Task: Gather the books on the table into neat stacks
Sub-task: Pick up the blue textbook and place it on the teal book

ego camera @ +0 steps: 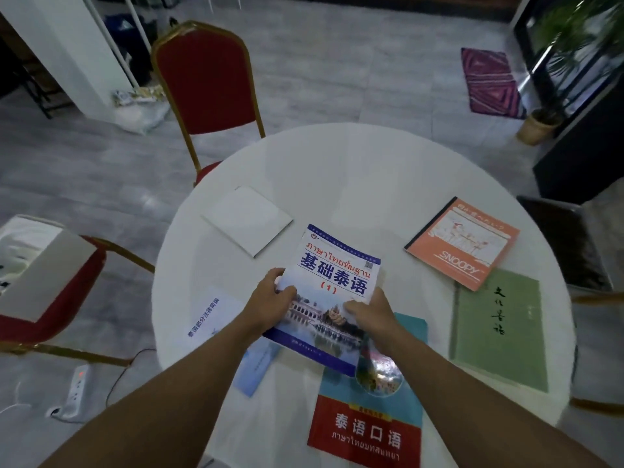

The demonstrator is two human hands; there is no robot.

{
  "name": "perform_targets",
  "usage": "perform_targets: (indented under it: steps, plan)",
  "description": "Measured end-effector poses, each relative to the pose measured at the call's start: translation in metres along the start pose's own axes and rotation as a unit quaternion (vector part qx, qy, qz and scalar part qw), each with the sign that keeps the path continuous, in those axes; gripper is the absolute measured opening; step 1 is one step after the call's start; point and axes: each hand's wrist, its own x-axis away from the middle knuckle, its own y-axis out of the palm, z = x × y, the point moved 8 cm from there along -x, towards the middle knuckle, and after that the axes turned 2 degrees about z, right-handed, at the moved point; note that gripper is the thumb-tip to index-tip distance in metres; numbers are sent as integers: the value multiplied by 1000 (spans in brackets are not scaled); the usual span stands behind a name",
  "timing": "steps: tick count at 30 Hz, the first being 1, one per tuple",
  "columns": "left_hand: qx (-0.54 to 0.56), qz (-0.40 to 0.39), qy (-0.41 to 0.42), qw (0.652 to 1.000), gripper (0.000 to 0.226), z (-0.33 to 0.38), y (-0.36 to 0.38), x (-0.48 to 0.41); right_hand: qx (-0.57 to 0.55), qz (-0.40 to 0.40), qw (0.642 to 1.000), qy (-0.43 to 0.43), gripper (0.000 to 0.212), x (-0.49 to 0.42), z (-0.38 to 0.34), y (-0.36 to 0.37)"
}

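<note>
Early stage: left hand [270, 298] and right hand [373, 319] grip 1 blue book [337, 285]; 6 other books [499, 329] lie scattered, unstacked.

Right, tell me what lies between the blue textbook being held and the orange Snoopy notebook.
Nothing lies there. In the head view, only a bare strip of the white table separates the blue textbook from the Snoopy notebook.
</note>
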Motion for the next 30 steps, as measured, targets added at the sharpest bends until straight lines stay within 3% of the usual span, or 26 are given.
perform_targets:
  steps: [4,8,13,21,26,30]
  plan:
    - [-94,-50,4,994,35,-16,38,9,-4,56,998,-24,61,23,21,-32]
    - [-161,-87,14,983,48,-36,80,30,20,100,994,-48,68,47,47,-59]
    - [-236,-182,98,949,78,-51,129,63,61,136,987,-58,75,72,79,-84]
    - [-358,-139,107,917,57,-70,143,72,153,200,967,-30,70,83,117,-102]
    - [-372,-131,91,914,68,-73,143,75,260,189,947,23,78,81,126,-97]
    - [-369,-148,72,915,69,-76,141,73,245,149,958,23,82,78,131,-91]
